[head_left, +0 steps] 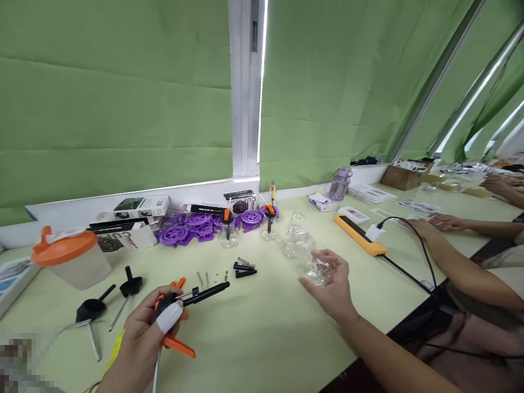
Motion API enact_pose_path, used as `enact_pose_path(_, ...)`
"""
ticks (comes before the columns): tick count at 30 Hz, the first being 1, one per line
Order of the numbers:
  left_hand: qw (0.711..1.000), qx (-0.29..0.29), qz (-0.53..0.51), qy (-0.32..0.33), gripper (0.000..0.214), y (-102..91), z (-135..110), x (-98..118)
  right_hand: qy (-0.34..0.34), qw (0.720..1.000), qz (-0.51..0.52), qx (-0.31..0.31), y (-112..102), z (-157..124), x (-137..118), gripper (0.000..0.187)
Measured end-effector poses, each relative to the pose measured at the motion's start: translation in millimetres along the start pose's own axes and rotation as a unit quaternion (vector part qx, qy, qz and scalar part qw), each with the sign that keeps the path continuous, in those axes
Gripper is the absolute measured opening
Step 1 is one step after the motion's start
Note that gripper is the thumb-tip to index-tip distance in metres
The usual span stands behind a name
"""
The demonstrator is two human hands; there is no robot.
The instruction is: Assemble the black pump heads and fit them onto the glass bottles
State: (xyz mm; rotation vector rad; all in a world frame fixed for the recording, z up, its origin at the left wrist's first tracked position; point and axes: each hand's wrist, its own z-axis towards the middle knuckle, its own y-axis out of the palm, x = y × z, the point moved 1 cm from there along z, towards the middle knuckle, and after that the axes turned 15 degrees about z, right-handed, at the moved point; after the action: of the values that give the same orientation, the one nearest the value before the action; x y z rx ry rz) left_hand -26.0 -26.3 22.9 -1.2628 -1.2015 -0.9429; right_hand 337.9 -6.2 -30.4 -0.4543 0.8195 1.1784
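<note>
My left hand point(143, 333) is closed around an orange-and-black lever assembly point(186, 297), its black stem pointing right over the table; one finger wears a white wrap. My right hand point(333, 284) reaches forward and cups a clear glass bottle point(305, 254) that stands on the pale green table point(254, 327). Small black parts, a spring and screws point(241, 268) lie between my hands. Two black lids with metal tubes point(106, 308) lie left of my left hand.
Purple plastic wheels point(196, 226), two small glass dispensers with orange tops point(245, 226) and boxes point(131, 221) line the window sill. An orange-lidded container point(69, 256) stands at left. An orange power strip point(360, 234) with cable lies right, beside other people's arms point(458, 256).
</note>
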Motion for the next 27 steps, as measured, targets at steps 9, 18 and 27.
enact_pose_path(9,0.993,-0.014,0.116,-0.008,0.050,14.1,-1.5,-3.4,0.303,0.946,-0.026,0.109,-37.7,12.4,39.6,0.079)
enact_pose_path(18,0.990,-0.029,0.136,-0.009,0.049,15.9,-2.1,-2.7,0.278,0.929,-0.240,0.051,-32.5,29.2,67.0,0.083)
enact_pose_path(27,0.987,-0.065,0.144,-0.011,0.042,12.2,3.3,-5.6,0.261,0.886,-0.383,0.021,-16.1,55.6,81.6,0.091)
